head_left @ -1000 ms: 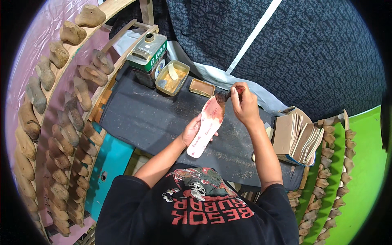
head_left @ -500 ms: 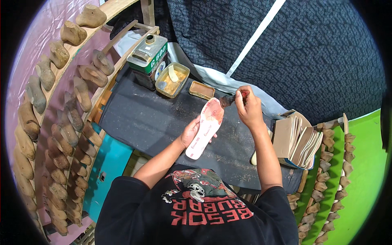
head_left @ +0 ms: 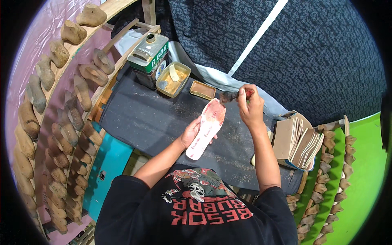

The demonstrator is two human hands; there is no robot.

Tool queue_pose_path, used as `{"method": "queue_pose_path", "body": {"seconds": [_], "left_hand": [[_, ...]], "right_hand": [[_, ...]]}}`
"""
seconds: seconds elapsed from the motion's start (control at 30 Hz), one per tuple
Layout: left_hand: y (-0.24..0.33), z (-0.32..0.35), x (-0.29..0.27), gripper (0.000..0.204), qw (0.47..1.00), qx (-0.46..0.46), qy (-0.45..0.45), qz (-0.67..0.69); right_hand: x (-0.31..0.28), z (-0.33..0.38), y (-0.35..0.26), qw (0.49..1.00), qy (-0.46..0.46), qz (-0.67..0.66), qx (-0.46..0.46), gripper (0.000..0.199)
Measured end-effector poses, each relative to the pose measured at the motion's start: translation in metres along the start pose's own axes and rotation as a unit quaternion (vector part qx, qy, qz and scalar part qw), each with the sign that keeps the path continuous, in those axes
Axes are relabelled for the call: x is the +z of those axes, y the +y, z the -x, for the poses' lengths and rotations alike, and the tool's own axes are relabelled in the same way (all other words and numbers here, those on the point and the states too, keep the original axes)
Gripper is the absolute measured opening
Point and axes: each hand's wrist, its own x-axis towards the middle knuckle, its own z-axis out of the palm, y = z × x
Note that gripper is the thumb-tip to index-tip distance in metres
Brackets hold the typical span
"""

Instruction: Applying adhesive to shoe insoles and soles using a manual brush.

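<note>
My left hand (head_left: 190, 133) is closed around a pale insole (head_left: 204, 138), held slantwise over the table with its wider end away from me. Red handwritten marks run along it, and its far part has a reddish, smeared look. Between the fingers of my right hand (head_left: 251, 109) is a brush (head_left: 229, 96) with dark, caked bristles and some red at the handle. The bristles are at the far end of the insole, seemingly touching its edge. Just beyond lies a small rectangular tin (head_left: 202, 90) with a brown surface inside.
A dark-covered table (head_left: 163, 118) lies under my hands. At its far left stand a green metal can (head_left: 149, 55) and a yellowish tub (head_left: 178, 86) holding a pale scrap. A box of upright brown sheets (head_left: 296, 141) sits at right. Racks of wooden shoe lasts (head_left: 69, 114) flank both sides.
The brush has shifted from the insole's right edge to its far end, its bristles now pointing more to the left. My left hand keeps the insole in nearly the same place.
</note>
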Motion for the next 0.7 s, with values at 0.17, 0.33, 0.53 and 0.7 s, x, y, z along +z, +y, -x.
{"method": "queue_pose_path", "body": {"seconds": [0.17,0.33,0.53,0.7], "left_hand": [[-0.001,-0.002,0.0,0.065,1.0,0.006,-0.016,-0.006],[0.005,0.002,0.001,0.067,1.0,-0.007,-0.002,0.001],[0.006,-0.001,0.002,0.067,0.998,0.001,-0.028,0.048],[0.0,0.001,-0.012,0.062,0.999,-0.013,-0.04,0.02]], "right_hand": [[0.01,0.003,0.007,1.0,-0.015,-0.019,-0.019,0.01],[0.007,0.013,-0.01,0.998,-0.045,-0.037,-0.037,0.013],[0.022,0.035,-0.027,0.992,-0.098,-0.078,0.013,0.01],[0.025,0.024,-0.03,0.997,-0.078,-0.026,0.01,0.011]]}}
